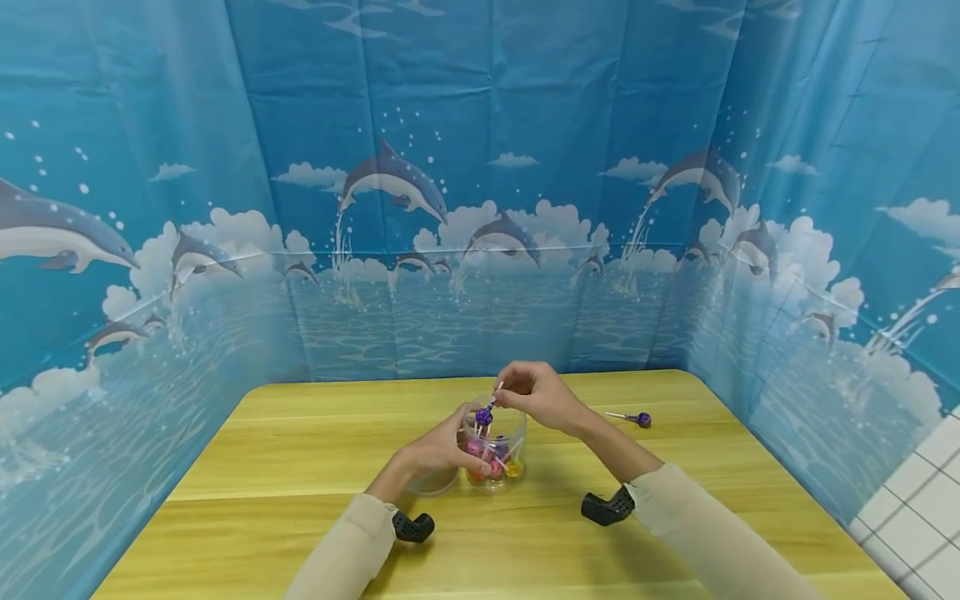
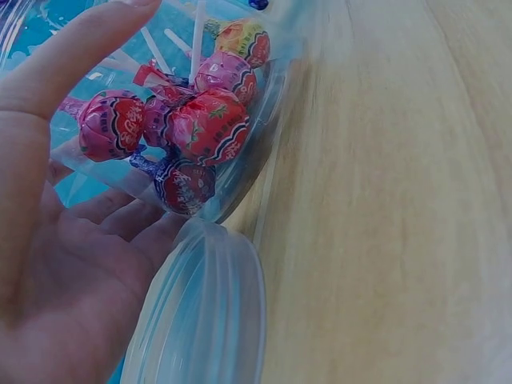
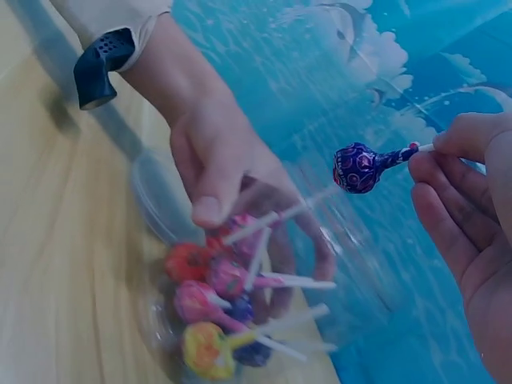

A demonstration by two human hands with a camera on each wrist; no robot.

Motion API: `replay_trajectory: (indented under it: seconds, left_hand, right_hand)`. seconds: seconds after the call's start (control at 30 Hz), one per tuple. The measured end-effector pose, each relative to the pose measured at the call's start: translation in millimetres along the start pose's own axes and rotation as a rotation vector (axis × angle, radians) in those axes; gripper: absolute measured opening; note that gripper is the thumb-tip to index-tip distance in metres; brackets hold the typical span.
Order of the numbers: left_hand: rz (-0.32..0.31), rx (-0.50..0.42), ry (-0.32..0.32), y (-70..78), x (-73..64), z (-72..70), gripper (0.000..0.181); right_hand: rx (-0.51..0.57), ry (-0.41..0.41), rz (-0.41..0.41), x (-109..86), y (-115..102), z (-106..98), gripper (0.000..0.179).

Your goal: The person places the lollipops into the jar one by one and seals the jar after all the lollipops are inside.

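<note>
My left hand (image 1: 441, 447) grips a clear round jar (image 1: 516, 429) from its left side, thumb in front and fingers behind. Inside lie several wrapped lollipops: a red one (image 2: 212, 126), pink ones, dark purple ones and a yellow one (image 3: 208, 350), their white sticks pointing various ways. Above the open jar mouth, my right hand (image 1: 542, 398) pinches the white stick of a purple lollipop (image 3: 357, 168) between thumb and fingers. That lollipop hangs head down, tilted. A translucent lid (image 2: 232, 320) is beside the jar, close under my left hand.
Another purple lollipop (image 1: 642, 420) lies on the yellow wooden table (image 1: 300, 450), right of the right forearm. A blue dolphin-print curtain (image 1: 465, 317) hangs behind the table and along both sides. Black devices are strapped at both wrists.
</note>
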State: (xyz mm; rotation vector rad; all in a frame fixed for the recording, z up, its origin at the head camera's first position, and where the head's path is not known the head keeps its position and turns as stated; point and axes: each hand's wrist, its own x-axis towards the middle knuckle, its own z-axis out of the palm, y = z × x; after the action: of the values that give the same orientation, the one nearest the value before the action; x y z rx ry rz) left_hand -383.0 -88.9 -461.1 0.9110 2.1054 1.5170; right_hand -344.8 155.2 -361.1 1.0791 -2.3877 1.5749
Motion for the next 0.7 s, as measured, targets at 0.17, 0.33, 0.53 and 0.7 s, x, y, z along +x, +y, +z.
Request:
replay_trajectory:
  seconds: [0.17,0.33,0.53,0.7]
  left_hand:
    - [0.007,-0.002,-0.001,0.9,0.1,-2.3,0.109]
    - [0.030,-0.032,-0.038,0.7,1.4,-2.4,0.105]
    - [0.043,0.058,-0.005,0.9,2.0,-2.4,0.097]
    - [0.045,0.064,-0.007,-2.1,1.3,-1.2,0.095]
  right_hand:
    - [-0.055,-0.021,-0.020,8.0,8.8,13.7,0.008]
    - [-0.185,-0.023,-0.026,8.0,19.5,20.3,0.007]
    - [-0.223,0.046,-0.031,6.2,22.6,17.5,0.016]
    - [-0.228,0.036,-0.024,2.6,23.5,13.6,0.016]
